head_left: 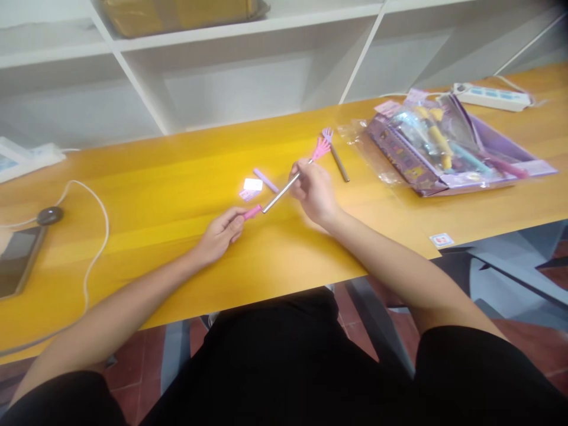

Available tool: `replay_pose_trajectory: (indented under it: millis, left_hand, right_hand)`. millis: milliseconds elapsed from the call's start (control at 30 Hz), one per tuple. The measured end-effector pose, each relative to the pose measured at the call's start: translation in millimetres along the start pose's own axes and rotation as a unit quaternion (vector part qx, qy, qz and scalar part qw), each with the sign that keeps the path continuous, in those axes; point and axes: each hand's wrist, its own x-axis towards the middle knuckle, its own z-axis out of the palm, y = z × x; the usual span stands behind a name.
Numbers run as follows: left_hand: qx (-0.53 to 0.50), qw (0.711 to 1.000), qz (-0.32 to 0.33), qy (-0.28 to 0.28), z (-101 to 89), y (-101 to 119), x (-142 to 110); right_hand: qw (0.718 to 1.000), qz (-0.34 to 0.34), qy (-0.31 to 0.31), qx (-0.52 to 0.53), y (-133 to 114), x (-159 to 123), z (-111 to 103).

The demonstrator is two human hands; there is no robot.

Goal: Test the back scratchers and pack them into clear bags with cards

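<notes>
My right hand is closed around the metal rod of a pink back scratcher, whose clawed head points away from me. In my left hand is a pink handle, its end right by the rod's lower tip; whether they touch I cannot tell. Past my right hand lies a purple back scratcher, its metal rod bare at the near end. A loose purple handle rests between my hands, beside small purple-and-white cards.
To the right, a purple display box holds several wrapped items. Power strips lie at both sides. A tablet-like device and a white cable are on the left. White shelving stands behind the table.
</notes>
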Motion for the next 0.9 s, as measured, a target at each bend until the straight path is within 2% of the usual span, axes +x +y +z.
replay_pose_trajectory:
  millis: [400,667,900]
  left_hand:
    - [-0.052,0.999,-0.010,0.006,0.2,-1.3,6.0]
    - [-0.045,0.998,-0.019,0.033,2.3,0.7,5.7]
    - [-0.001,0.997,-0.041,0.064,2.7,0.3,4.6]
  right_hand:
    - [1.000,-0.006,0.024,-0.015,6.5,3.0,-3.8]
    - [0.995,-0.031,0.031,-0.087,0.4,0.1,-0.5]
    - [0.991,-0.090,-0.012,-0.099,-10.7,-9.1,3.7]
